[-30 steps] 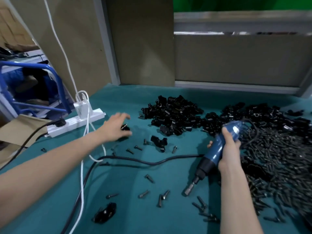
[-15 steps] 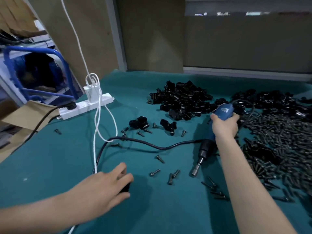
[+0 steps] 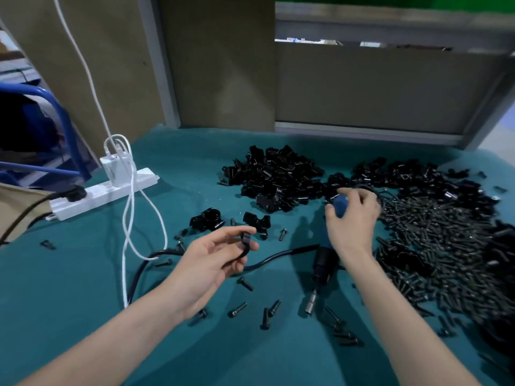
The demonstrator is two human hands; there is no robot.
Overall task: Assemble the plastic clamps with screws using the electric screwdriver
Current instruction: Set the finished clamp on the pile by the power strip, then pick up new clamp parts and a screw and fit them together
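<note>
Your left hand (image 3: 211, 263) sits left of centre with the palm turned up and the forearm running in from the lower left corner. Its thumb and curled fingers pinch a black clamp piece (image 3: 246, 245), a curved strap held just above the fingertips and clear of the teal table (image 3: 69, 288). The piece's long axis stands roughly up and down in the frame, and it bows toward the right. Your right hand (image 3: 352, 221) is right of centre, back toward the camera, its forearm coming up from the lower right. Its fingers are curled over the blue upper end of the electric screwdriver (image 3: 324, 261) and grip it. The tool's long axis runs from that blue end, upper right, down to the left. Its black collar and metal bit point at the bottom of the frame, toward you, and I cannot tell whether the tip touches the table. Its black cable (image 3: 278, 256) trails left across the table, behind your left hand. The clamp pile (image 3: 278, 176) lies above centre and the screw pile (image 3: 440, 246) spreads at the right, just beside your right hand. Loose screws (image 3: 237, 310) are scattered below your left hand. A white power strip (image 3: 111, 190) with a charger (image 3: 115, 168) lies at the left.
</note>
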